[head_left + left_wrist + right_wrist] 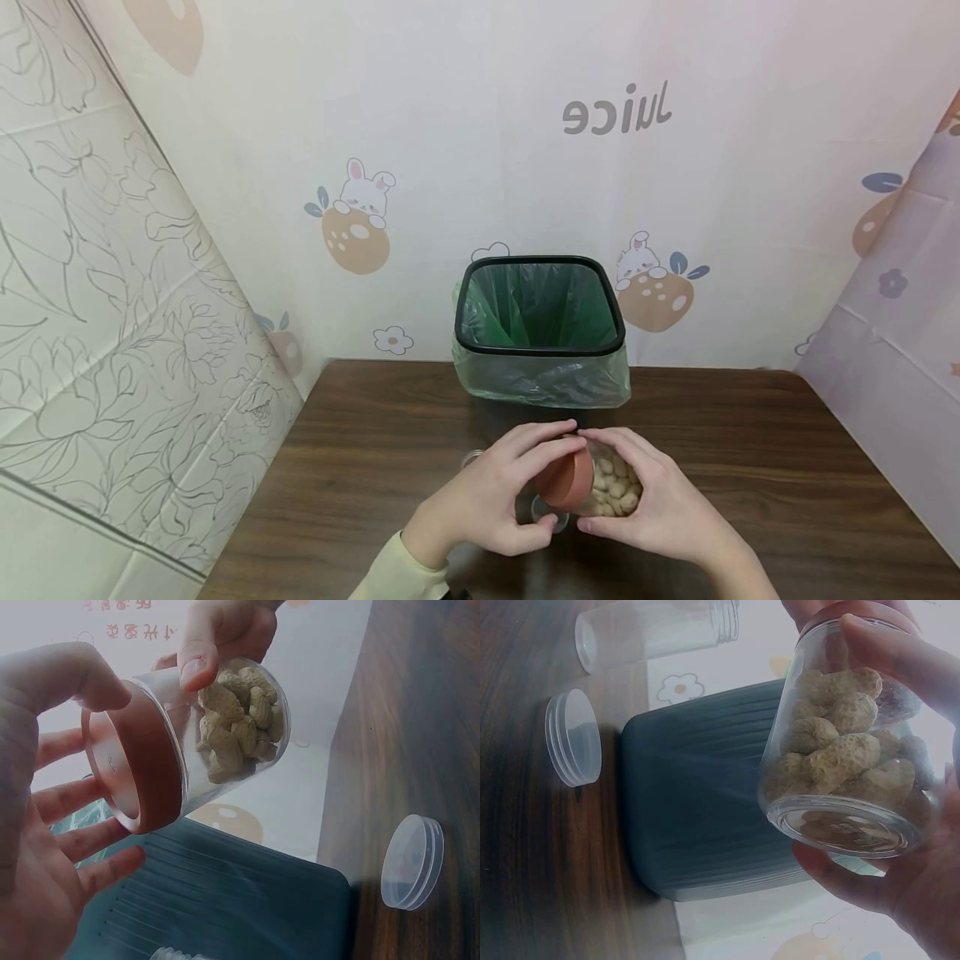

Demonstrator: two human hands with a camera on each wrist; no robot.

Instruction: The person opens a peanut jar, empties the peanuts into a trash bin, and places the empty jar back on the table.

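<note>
My right hand (pixel 660 508) grips a clear jar (pixel 217 735) of unshelled peanuts (pixel 840 742), which is tilted with its base toward the right hand. On its mouth sits an orange-brown lid (pixel 566 479). Around this lid curl the thumb and fingers of my left hand (pixel 498 487); in the left wrist view the thumb overlaps the rim and the other fingers lie along the far side. The jar is held above the table. Below it on the wood lies a small clear lid (pixel 574 739). A clear open jar (pixel 652 634) stands beside that lid.
A dark bin (pixel 697 787) with a black rim (pixel 540 352) and a green liner bag stands behind the hands, against a printed curtain (pixel 450 167). The brown wooden table (pixel 750 450) spreads to both sides. A tiled wall (pixel 127 292) runs along the left.
</note>
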